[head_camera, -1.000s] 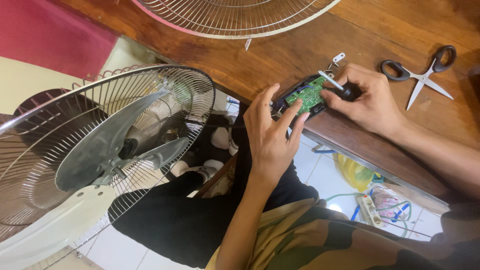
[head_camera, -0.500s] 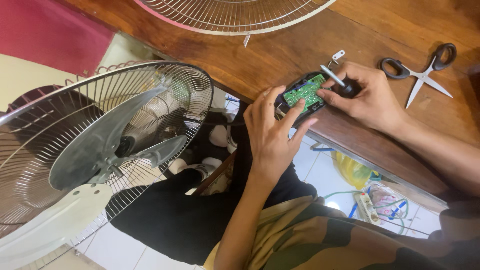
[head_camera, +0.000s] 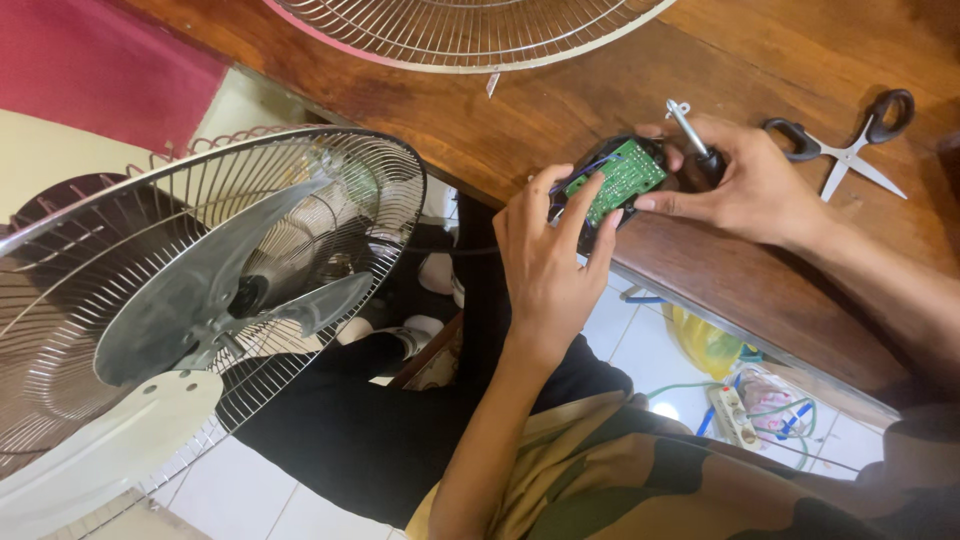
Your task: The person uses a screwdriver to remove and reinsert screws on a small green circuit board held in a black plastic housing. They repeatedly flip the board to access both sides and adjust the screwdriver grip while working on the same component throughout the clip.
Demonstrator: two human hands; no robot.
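Nearest the camera, the left hand (head_camera: 548, 262) reaches up from the lap and closes its fingers around the lower end of a small black housing that carries a green circuit board (head_camera: 612, 183), steadying it at the near edge of the wooden table (head_camera: 560, 100). Just past it, the right hand (head_camera: 745, 185) grips a screwdriver (head_camera: 692, 138) in a closed fist, the metal shaft pointing up and away from the board while its fingertips rest against the board's right side. The step in hand looks like work on the board inside its housing, the tool held but not applied. The next move would seem to call for turning the tip down onto a screw or edge of the board while the left hand keeps the housing from sliding off the table edge. A pair of black-handled scissors (head_camera: 850, 150) lies further right on the table, well apart from both hands. To the left stands a fan (head_camera: 215, 290) with its wire guard and grey blades, and a loose fan grille (head_camera: 470, 30) lies at the far side of the table
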